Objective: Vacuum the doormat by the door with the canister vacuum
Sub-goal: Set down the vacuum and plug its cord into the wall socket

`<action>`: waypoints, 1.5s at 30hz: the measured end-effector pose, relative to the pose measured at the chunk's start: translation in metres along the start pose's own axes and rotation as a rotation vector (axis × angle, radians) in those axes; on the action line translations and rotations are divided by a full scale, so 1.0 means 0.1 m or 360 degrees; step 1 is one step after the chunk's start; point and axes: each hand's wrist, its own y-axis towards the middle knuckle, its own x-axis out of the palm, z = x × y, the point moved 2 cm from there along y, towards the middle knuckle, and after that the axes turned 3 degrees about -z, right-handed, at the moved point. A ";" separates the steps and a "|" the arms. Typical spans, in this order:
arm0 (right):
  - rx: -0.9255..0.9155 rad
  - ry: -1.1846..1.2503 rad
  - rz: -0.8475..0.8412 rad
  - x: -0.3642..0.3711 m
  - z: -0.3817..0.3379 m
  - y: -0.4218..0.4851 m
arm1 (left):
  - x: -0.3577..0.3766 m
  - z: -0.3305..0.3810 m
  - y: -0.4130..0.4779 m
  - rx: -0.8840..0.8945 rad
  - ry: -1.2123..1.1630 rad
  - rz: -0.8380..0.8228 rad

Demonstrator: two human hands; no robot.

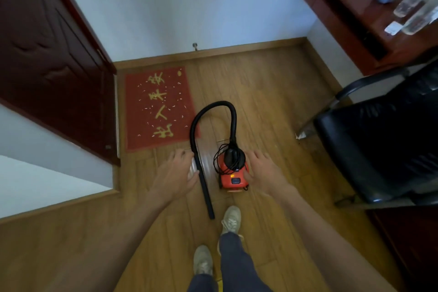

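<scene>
A red doormat point(158, 109) with yellow characters lies on the wood floor beside the dark door point(52, 54); small white scraps are scattered over it. A small orange canister vacuum point(233, 179) stands on the floor just right of the mat's near corner. Its black hose point(213, 106) arcs up and comes down to a straight black wand point(205, 187) lying on the floor. My left hand point(176, 173) hovers open just left of the wand. My right hand point(263, 173) is open beside the canister's right side, thumb close to it.
A black office chair point(379, 140) stands to the right, with a dark red desk point(355, 19) holding bottles behind it. A white wall point(166, 7) with a wooden skirting board closes the far side. My feet point(218, 242) are on the floor behind the vacuum.
</scene>
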 end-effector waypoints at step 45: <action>0.0112 0.0255 -0.0128 -0.68 1.83 -0.87 | 0.40 2.21 0.26 -0.0122 -0.0017 -0.0092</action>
